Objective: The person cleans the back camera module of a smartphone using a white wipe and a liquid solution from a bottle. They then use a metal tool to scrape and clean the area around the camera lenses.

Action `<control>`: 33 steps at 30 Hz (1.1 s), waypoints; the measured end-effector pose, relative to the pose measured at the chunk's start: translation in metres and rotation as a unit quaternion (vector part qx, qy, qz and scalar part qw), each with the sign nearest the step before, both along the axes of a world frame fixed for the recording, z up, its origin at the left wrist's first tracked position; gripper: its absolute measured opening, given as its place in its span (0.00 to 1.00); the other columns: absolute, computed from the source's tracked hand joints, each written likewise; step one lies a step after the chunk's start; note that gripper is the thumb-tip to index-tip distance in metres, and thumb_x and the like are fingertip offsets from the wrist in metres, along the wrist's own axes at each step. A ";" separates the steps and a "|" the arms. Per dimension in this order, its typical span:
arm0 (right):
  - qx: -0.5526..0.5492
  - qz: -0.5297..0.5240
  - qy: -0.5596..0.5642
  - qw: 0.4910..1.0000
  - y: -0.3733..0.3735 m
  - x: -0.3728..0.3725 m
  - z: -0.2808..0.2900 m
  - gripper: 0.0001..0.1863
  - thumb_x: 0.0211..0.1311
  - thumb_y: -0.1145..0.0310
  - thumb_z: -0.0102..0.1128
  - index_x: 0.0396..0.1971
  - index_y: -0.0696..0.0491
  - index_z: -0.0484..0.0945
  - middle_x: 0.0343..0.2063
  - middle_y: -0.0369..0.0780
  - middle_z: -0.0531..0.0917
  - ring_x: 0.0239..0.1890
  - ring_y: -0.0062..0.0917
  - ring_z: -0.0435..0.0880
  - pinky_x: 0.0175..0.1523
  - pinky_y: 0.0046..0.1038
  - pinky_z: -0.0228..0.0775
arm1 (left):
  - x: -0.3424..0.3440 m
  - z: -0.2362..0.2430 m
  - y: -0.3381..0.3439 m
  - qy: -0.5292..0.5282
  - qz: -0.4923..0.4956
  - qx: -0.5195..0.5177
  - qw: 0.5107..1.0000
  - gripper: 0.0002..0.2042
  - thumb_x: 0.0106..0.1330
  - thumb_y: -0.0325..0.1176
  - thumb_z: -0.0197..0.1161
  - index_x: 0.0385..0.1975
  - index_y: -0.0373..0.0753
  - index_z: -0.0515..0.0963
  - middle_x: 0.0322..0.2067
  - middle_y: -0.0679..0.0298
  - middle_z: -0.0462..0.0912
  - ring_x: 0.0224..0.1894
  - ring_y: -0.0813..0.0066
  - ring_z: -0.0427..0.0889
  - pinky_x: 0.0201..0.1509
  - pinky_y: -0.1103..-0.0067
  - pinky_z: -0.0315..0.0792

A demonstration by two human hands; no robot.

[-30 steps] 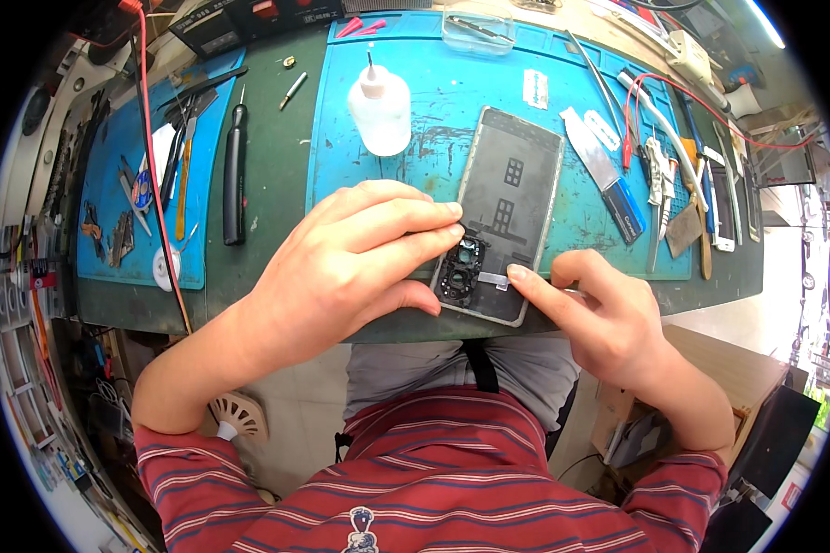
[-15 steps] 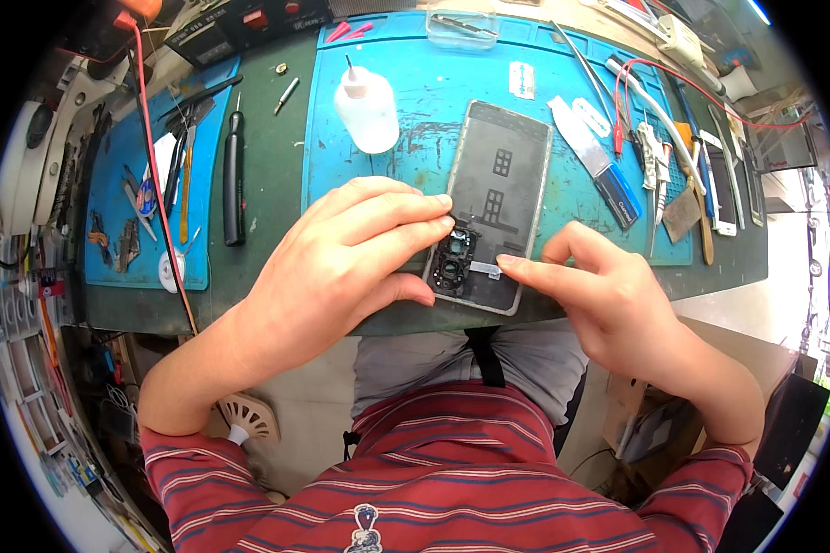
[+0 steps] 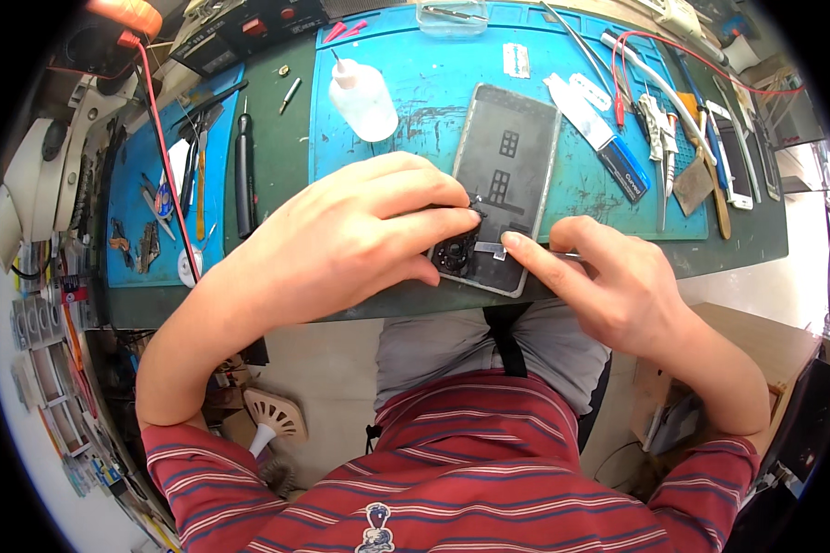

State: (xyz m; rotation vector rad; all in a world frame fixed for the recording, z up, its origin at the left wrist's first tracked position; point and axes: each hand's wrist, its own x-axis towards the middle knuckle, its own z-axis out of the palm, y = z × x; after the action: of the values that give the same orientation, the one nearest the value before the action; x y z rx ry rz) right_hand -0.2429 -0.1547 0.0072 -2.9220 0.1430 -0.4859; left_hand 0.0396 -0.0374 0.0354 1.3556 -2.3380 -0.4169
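A dark phone back cover point(image 3: 512, 124) with a pale rim lies tilted on the blue mat, its near end by the bench edge. The black camera frame point(image 3: 454, 253) is at its near left corner, partly under my left hand point(image 3: 369, 240). That hand's fingertips press on the frame's upper part, with the thumb curled in at the left edge. My right hand point(image 3: 609, 286) is closed round a thin metal tool point(image 3: 567, 255), whose kind is hidden. Its index fingertip is beside a small pale strip point(image 3: 491, 248), right of the camera frame.
Beyond the cover stand a white squeeze bottle point(image 3: 364, 101) and a razor blade point(image 3: 516, 61). To the right lie a blue-and-white packet point(image 3: 609, 152), a red test lead point(image 3: 620, 111) and several hand tools. A black pen-shaped tool point(image 3: 245, 175) lies left, beside a smaller blue mat point(image 3: 129, 212).
The view has shifted slightly. My left fingers have moved further over the camera frame, hiding more of it. A thin tool now shows in my right hand, and the strip's end looks turned.
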 end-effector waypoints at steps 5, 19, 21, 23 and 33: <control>-0.018 -0.012 -0.041 0.999 -0.011 0.001 0.005 0.31 0.50 0.81 0.66 0.58 0.47 0.89 0.36 0.36 0.78 0.27 0.24 0.80 0.28 0.27 0.74 | -0.004 -0.015 -0.005 0.006 -0.012 -0.056 0.998 0.27 0.50 0.33 0.79 0.54 0.36 0.86 0.54 0.59 0.86 0.55 0.55 0.86 0.58 0.63 0.82; -0.031 -0.050 -0.030 0.998 0.007 -0.010 0.001 0.28 0.52 0.79 0.68 0.58 0.50 0.88 0.36 0.37 0.78 0.30 0.26 0.83 0.30 0.29 0.77 | -0.006 -0.017 -0.009 0.008 0.002 -0.051 0.999 0.26 0.50 0.36 0.81 0.51 0.38 0.87 0.51 0.61 0.89 0.52 0.58 0.88 0.54 0.67 0.83; -0.022 -0.050 -0.030 0.998 0.008 -0.010 0.001 0.30 0.51 0.81 0.67 0.59 0.51 0.88 0.36 0.38 0.79 0.30 0.27 0.83 0.30 0.29 0.77 | -0.006 -0.011 -0.012 -0.008 -0.001 -0.042 0.999 0.25 0.49 0.37 0.81 0.50 0.38 0.87 0.50 0.62 0.89 0.50 0.59 0.88 0.52 0.67 0.82; 0.002 -0.042 -0.029 0.999 0.002 -0.010 -0.002 0.31 0.51 0.81 0.67 0.59 0.50 0.87 0.36 0.38 0.79 0.31 0.27 0.83 0.31 0.30 0.77 | -0.006 -0.006 -0.015 -0.030 -0.005 -0.037 0.999 0.25 0.49 0.38 0.81 0.49 0.39 0.87 0.48 0.63 0.88 0.48 0.60 0.87 0.51 0.68 0.82; 0.049 -0.019 -0.031 0.998 -0.012 -0.004 -0.006 0.31 0.51 0.84 0.65 0.58 0.50 0.87 0.37 0.38 0.79 0.32 0.29 0.83 0.32 0.31 0.78 | -0.012 0.012 -0.029 -0.111 -0.043 -0.023 0.993 0.23 0.48 0.42 0.79 0.46 0.46 0.85 0.44 0.68 0.84 0.43 0.63 0.85 0.43 0.70 0.80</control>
State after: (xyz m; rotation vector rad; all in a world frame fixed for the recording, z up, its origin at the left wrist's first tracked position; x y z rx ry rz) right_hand -0.2474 -0.1666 0.0016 -2.8093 0.2069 -0.5590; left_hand 0.0276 -0.0660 0.0475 1.3428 -2.5767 -0.2459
